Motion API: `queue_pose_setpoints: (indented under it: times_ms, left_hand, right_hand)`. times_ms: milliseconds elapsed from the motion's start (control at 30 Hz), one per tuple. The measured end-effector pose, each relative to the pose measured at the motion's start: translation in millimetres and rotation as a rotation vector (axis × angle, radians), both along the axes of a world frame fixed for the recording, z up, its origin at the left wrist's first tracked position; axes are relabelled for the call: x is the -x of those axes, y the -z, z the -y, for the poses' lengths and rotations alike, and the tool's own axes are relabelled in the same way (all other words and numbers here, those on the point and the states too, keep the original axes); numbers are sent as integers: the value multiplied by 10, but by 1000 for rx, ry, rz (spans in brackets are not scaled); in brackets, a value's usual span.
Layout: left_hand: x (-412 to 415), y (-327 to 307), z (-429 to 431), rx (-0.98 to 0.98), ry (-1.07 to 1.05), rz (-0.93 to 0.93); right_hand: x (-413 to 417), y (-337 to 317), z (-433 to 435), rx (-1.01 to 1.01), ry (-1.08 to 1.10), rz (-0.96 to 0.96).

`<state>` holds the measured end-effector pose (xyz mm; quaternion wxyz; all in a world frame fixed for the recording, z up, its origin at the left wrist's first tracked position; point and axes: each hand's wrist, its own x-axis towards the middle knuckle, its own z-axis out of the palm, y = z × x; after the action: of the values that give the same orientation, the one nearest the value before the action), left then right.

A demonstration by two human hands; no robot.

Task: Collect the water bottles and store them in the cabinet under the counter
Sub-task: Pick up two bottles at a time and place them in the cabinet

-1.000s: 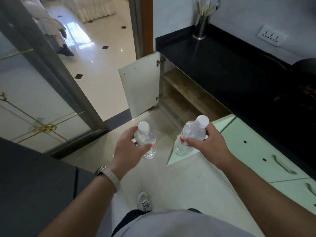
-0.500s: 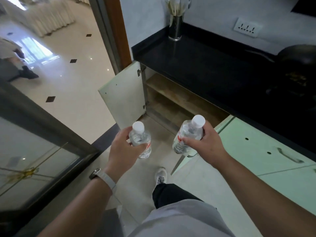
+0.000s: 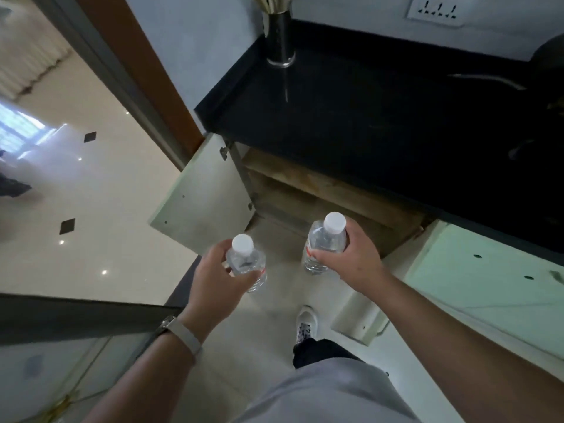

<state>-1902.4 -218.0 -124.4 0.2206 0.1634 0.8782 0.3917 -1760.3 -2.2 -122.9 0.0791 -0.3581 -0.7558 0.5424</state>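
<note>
I carry two clear water bottles with white caps, both upright. My left hand grips the left bottle around its body. My right hand grips the right bottle just below its shoulder. Straight ahead the cabinet under the black counter stands open, showing a wooden shelf inside. Its left door is swung out toward the doorway. The right door is also swung out, below my right forearm. Both bottles hang above the floor a short way in front of the opening.
A metal utensil holder stands at the counter's back left corner. Pale green drawer fronts run along the right. A glass sliding door frame lies to my left, with the tiled room beyond. My shoe is on the floor ahead.
I have stepped closer to the open cabinet, which now fills more of the view. Both hands still hold their bottles in the same way.
</note>
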Motion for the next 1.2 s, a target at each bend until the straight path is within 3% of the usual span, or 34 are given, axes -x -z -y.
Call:
queue_pose_setpoints:
  times_ms: [333,900,1200]
  left_hand:
    - [736,46,-557,-66,75,91]
    - [2015,581,-1662,-40,597,254]
    - [2297,871,-1873,1,611,240]
  right_hand:
    - [413,47,-402,-1,168,30]
    - [1045,213,-482,48,653,230]
    - [1357,453,-443,102,738,180]
